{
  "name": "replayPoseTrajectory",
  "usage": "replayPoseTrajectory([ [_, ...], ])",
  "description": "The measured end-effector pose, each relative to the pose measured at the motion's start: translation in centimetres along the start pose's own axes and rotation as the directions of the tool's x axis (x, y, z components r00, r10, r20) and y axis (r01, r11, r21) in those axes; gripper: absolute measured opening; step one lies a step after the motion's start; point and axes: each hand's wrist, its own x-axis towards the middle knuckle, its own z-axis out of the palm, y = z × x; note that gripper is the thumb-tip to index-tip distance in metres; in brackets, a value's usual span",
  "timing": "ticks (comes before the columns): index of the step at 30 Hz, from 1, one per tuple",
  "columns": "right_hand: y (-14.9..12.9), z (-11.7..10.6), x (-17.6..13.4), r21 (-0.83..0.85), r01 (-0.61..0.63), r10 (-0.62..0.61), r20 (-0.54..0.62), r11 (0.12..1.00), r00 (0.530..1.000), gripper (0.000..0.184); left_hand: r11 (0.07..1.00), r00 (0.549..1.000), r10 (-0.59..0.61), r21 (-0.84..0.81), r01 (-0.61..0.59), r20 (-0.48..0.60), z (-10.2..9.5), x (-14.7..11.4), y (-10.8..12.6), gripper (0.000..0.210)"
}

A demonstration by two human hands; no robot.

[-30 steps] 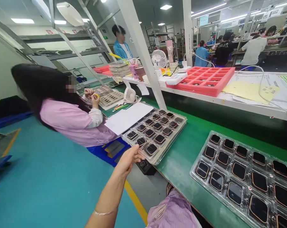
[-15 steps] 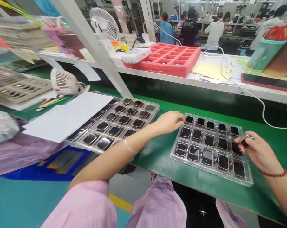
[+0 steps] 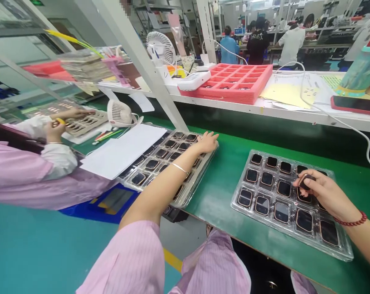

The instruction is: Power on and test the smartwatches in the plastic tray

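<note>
My left hand [image 3: 207, 142] is at the far right corner of the left clear tray [image 3: 189, 198], fingers spread over the cells there. That tray holds rows of square watch cases with dark faces and copper-coloured rims; my forearm covers part of them. In my right hand [image 3: 324, 190] a dark watch case [image 3: 307, 181] is pinched between thumb and fingers. This hand hovers over the right clear tray [image 3: 238, 206], hiding some of its cells. Watch cases such as the one [image 3: 284, 189] in the middle row fill the visible cells.
White sheets [image 3: 123, 149] cover part of the left tray. A shelf above the green bench [image 3: 215, 196] bears a red foam tray [image 3: 261, 94], a phone [image 3: 356, 105] and a cable. A slanted white post [image 3: 160, 90] rises behind. On the left a co-worker's hands [image 3: 57, 128] handle another tray.
My left hand has moved left from the right tray's edge onto the left tray, its fingers spreading. My right hand still holds the watch case, now further in over the tray. The view has turned left.
</note>
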Motion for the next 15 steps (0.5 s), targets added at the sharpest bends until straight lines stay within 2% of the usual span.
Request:
replayPoseTrajectory([
  [3,-1.0,0.6,0.8,-0.039,0.003,-0.001,0.054,0.999,0.999,0.039,0.993,0.998,0.063,-0.102,-0.061,0.020,-2.1,0.5,1.5,0.058],
  [6,-1.6,0.8,1.2,-0.065,0.018,-0.013,0.085,0.998,0.996,0.036,0.937,0.982,0.172,-0.293,-0.188,-0.080,-4.2,0.5,2.9,0.056],
  [8,-1.7,0.9,1.3,-0.072,0.024,-0.018,0.075,0.997,0.997,0.036,0.895,0.968,0.208,-0.372,-0.246,-0.139,-5.2,0.4,2.8,0.055],
  [10,-1.5,0.9,1.5,-0.070,0.027,-0.022,0.063,0.997,0.998,0.037,0.944,0.977,0.166,-0.265,-0.196,-0.132,-5.6,0.3,1.6,0.054],
  [12,-1.2,1.0,1.6,-0.065,0.024,-0.020,0.062,0.998,0.998,0.039,0.996,0.994,0.062,-0.059,-0.067,-0.094,-5.4,0.3,-0.1,0.054],
  [15,-0.7,1.1,1.9,-0.062,0.006,-0.002,0.068,0.998,0.998,0.042,0.997,1.000,-0.026,0.069,0.026,-0.011,-4.4,0.2,-2.1,0.054],
])
